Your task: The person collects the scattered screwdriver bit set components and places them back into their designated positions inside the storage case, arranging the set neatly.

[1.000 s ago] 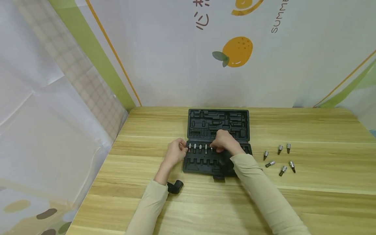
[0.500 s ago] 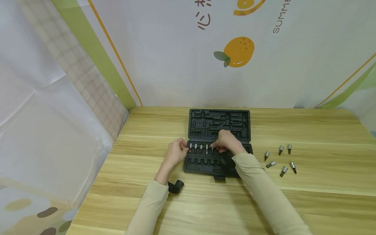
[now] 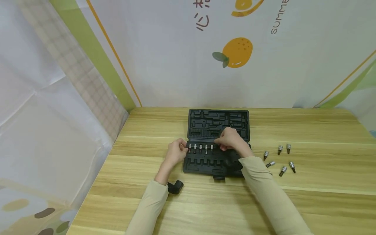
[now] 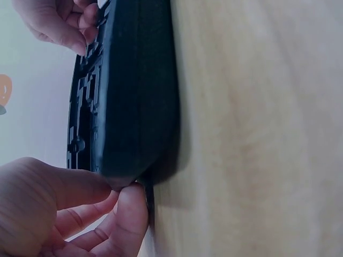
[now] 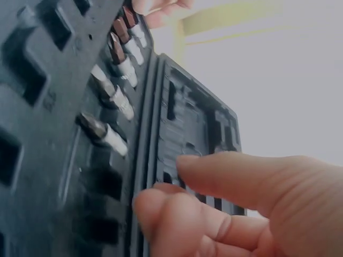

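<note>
In the head view, a black case [image 3: 202, 167] lies unfolded on the table [image 3: 205, 209], five bit sockets [image 3: 200, 147] seated in the left of its row; six loose bits [image 3: 283, 171] lie to the right. The left hand [image 3: 176, 151] is at the case's left edge, the right hand [image 3: 232, 140] over it.

In the left wrist view, thumb and fingers pinch the corner; stiff, probably light plastic, it should steady well there.

In the right wrist view, thumb and fingertips stand apart, holding nothing. The seated sockets look hard, light and slick, best pinched by their silvery collars.
</note>
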Available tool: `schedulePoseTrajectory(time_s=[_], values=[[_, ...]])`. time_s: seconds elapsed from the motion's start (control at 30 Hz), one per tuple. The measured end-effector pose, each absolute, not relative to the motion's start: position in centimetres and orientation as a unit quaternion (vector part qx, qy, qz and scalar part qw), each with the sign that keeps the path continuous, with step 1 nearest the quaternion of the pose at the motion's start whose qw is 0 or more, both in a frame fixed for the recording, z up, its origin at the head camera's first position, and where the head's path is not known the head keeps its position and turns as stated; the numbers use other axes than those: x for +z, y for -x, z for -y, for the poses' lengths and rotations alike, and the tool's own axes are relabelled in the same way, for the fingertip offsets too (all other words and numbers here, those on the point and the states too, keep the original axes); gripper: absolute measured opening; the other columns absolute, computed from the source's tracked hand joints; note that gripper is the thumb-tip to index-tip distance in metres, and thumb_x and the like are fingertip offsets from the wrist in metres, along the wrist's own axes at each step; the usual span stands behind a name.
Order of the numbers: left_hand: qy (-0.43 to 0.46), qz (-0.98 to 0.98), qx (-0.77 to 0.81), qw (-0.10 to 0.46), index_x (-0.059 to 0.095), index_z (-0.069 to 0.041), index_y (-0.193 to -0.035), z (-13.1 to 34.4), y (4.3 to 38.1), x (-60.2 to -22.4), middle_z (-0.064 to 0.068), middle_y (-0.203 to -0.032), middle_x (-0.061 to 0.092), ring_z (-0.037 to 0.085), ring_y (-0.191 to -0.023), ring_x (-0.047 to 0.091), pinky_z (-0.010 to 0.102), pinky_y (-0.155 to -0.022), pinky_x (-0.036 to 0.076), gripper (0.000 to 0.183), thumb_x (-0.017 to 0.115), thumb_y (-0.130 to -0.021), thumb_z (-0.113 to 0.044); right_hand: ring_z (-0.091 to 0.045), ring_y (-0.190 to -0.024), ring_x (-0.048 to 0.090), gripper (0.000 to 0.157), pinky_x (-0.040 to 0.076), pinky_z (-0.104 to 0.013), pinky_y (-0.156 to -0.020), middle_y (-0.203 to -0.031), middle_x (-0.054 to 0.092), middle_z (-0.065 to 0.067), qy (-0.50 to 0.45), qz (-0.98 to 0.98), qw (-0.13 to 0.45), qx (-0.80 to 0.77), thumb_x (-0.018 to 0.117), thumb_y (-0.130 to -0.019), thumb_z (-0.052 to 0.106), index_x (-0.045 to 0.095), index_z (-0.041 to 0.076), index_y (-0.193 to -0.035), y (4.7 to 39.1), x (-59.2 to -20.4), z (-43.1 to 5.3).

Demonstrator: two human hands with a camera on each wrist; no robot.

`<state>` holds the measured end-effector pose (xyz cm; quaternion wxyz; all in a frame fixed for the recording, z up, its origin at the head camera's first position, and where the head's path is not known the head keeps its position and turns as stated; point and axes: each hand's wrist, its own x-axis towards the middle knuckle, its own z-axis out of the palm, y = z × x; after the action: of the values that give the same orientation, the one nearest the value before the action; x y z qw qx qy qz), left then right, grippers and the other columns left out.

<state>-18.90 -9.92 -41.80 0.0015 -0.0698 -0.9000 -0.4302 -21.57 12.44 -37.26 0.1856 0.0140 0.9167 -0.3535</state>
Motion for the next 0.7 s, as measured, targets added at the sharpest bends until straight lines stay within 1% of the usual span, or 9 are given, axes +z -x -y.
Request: schedulePoseTrajectory(time_s=[0.27,0.47,0.7], values=[[0.075,0.899,-0.431,0.001,0.059,0.006,-0.089,9.9,18.9,-41.9,0.009,-0.065,0.059,0.010,-0.047,0.050,0.022,-0.042,0.043,0.006,0.062,-0.084,0.006,-0.017,-0.049,0.061,0.026,0.047,-0.027,-0.046,-0.051,0.060,-0.004,-0.010,-0.912,0.176,-0.371,0.064,-0.088,0.017,0.071,-0.005,-0.077,20.9,-36.8,-14.5],[0.075,0.901,-0.427,0.007,0.059,0.006,-0.089,9.8,18.9,-41.8,0.010,-0.066,0.060,0.011,-0.048,0.051,0.022,-0.043,0.043,0.007,0.062,-0.083,0.005,-0.017,-0.050,0.062,0.026,0.050,-0.029,-0.050,-0.053,0.061,-0.004,-0.013,-0.910,0.170,-0.377,0.064,-0.089,0.019,0.071,-0.005,-0.080,20.6,-37.0,-15.8],[0.069,0.901,-0.428,0.002,0.059,0.006,-0.090,9.8,18.8,-41.7,0.010,-0.066,0.060,0.011,-0.047,0.051,0.023,-0.042,0.044,0.007,0.062,-0.084,0.005,-0.013,-0.047,0.059,0.027,0.048,-0.026,-0.048,-0.052,0.059,-0.002,-0.008,-0.901,0.170,-0.399,0.061,-0.091,0.015,0.069,-0.009,-0.083,20.1,-37.1,-17.7]])
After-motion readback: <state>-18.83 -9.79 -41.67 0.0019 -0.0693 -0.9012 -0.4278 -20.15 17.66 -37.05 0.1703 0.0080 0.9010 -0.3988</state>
